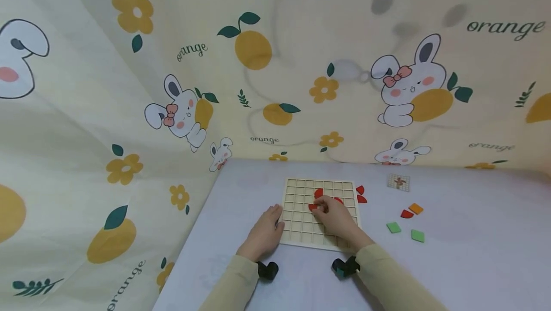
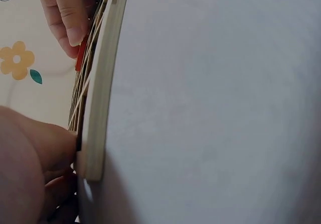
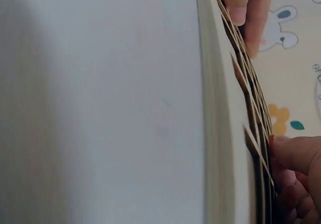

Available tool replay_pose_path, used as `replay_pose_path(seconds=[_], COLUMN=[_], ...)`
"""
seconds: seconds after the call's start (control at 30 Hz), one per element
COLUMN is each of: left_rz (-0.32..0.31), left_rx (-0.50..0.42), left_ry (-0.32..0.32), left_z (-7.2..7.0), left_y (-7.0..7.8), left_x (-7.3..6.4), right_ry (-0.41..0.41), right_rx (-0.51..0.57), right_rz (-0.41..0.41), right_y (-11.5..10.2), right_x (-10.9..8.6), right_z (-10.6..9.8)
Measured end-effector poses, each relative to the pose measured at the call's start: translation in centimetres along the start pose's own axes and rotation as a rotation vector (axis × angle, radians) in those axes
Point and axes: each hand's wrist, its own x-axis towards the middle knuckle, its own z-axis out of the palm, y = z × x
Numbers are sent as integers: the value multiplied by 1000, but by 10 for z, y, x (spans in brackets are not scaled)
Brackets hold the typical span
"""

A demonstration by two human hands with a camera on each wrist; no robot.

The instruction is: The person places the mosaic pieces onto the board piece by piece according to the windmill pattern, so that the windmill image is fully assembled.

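Observation:
A pale wooden grid board (image 1: 297,245) lies on the table. My left hand (image 1: 264,232) rests along its left edge, fingers extended and thumb touching the rim. Over the middle of the grid, my right hand (image 1: 336,217) pinches a small red quarter-circle piece (image 1: 312,207) between thumb and fingers. In the left wrist view this red piece (image 2: 81,57) stands tilted close over the grid. Another red piece (image 1: 318,193) sits on the board just above the right fingertips. A further red piece (image 1: 338,200) is partly hidden behind the right hand.
Two red pieces (image 1: 362,199) lie beside the board's right edge. Farther right are another red piece (image 1: 406,214), an orange square (image 1: 415,208) and two green tiles (image 1: 417,235). A small pattern card (image 1: 399,182) lies at the back. Printed cloth (image 1: 297,124) hangs behind the table.

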Motion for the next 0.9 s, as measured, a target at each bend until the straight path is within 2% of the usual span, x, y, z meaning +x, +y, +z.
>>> replay_pose_path(seconds=[0.37,0.5,0.9], left_rz=[-10,-6,1], left_rx=[2,-2,14], left_ry=[5,4,4], left_z=[2,2,3], left_y=[-2,-1,-1], left_x=[0,0,2], right_ry=[42,50,79], right_rx=[16,24,-26], right_rz=[24,56,77], right_y=[-7,-8,-13], right_x=[-2,-3,-3], right_z=[7,8,9])
